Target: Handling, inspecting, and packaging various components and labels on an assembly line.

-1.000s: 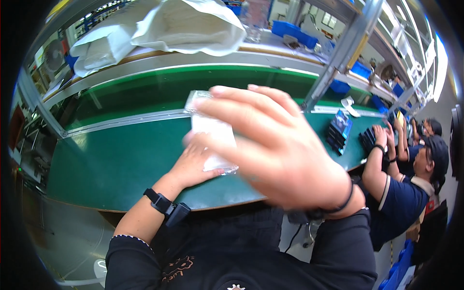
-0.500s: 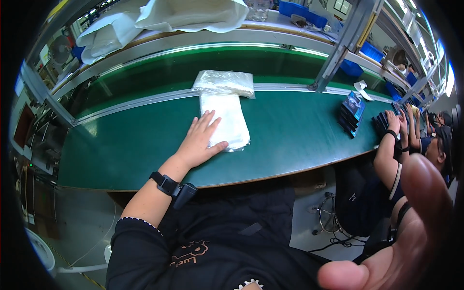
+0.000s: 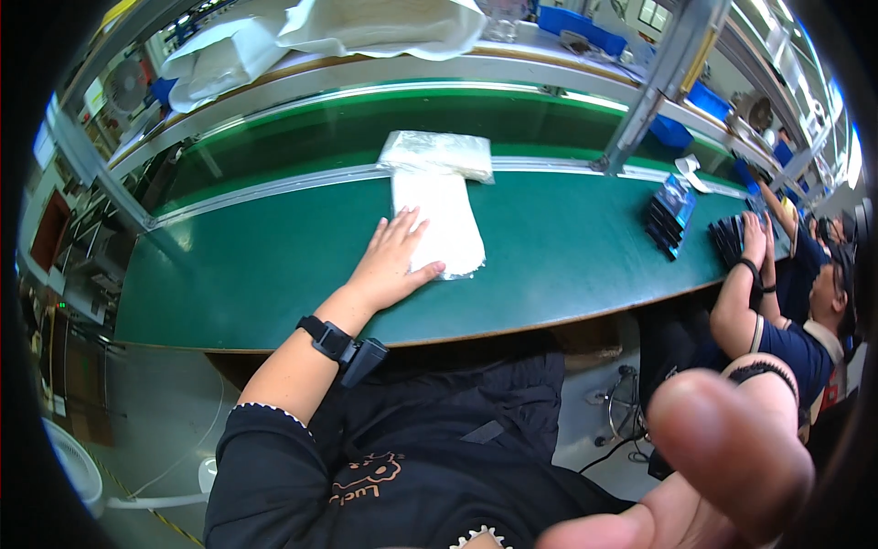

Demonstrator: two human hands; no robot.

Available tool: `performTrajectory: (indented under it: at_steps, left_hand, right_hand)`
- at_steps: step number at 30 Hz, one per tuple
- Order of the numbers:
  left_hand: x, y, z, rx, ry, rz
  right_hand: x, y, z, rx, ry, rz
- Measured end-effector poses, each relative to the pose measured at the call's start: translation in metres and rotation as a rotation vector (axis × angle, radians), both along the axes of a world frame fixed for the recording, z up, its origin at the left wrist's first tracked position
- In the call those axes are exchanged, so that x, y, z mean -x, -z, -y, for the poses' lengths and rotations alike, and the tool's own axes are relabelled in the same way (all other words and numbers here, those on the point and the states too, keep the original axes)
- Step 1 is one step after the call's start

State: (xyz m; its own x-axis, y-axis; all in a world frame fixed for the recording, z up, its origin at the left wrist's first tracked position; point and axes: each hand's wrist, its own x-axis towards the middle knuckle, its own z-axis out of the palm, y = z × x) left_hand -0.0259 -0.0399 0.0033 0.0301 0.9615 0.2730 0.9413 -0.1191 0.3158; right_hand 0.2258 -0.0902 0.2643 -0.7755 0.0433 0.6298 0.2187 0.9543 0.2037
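A stack of thin clear plastic bags [image 3: 445, 220] lies on the green table, with a folded bundle of clear plastic bags [image 3: 439, 156] behind it, across its far end. My left hand [image 3: 393, 261] rests flat on the stack's near left side, fingers spread, gripping nothing. Large and blurred at the lower right, close to the camera, is my right hand [image 3: 704, 476]. Its thumb and a finger stand apart with nothing visible between them; its other fingers cannot be made out. It is raised off the table.
On the right, dark blue flat packs [image 3: 670, 218] are stacked on the green table [image 3: 302, 293]. Beyond them a co-worker [image 3: 764, 311] handles similar packs. A metal post [image 3: 654, 101] and shelf edge with white sacks [image 3: 384, 27] stand behind the table.
My right hand has moved left and lower in the view, toward my body. My left hand still lies on the bags; the view has shifted slightly. The co-worker's arms have moved a little.
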Motion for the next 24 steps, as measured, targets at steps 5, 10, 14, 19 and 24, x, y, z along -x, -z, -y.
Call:
performTrajectory:
  at_steps: [5, 10, 14, 19, 24]
  left_hand:
    - [0.001, 0.002, 0.004, 0.011, 0.018, 0.042]
    - [0.000, 0.003, 0.009, -0.023, 0.038, 0.071]
    - [-0.004, 0.007, 0.006, -0.036, 0.068, 0.109]
    - [-0.003, -0.001, 0.007, -0.056, 0.055, 0.169]
    - [0.003, -0.004, 0.003, -0.176, 0.060, 0.352]
  right_hand:
    - [-0.043, 0.007, 0.028, -0.042, 0.034, 0.062]
    - [-0.018, 0.039, -0.087, 0.253, 0.102, 0.491]
    - [-0.009, 0.057, -0.152, 0.637, 0.392, 0.665]
    - [0.030, 0.107, -0.202, 0.734, 0.338, 0.599]
    - [0.065, 0.174, -0.223, 0.780, 0.193, 0.315]
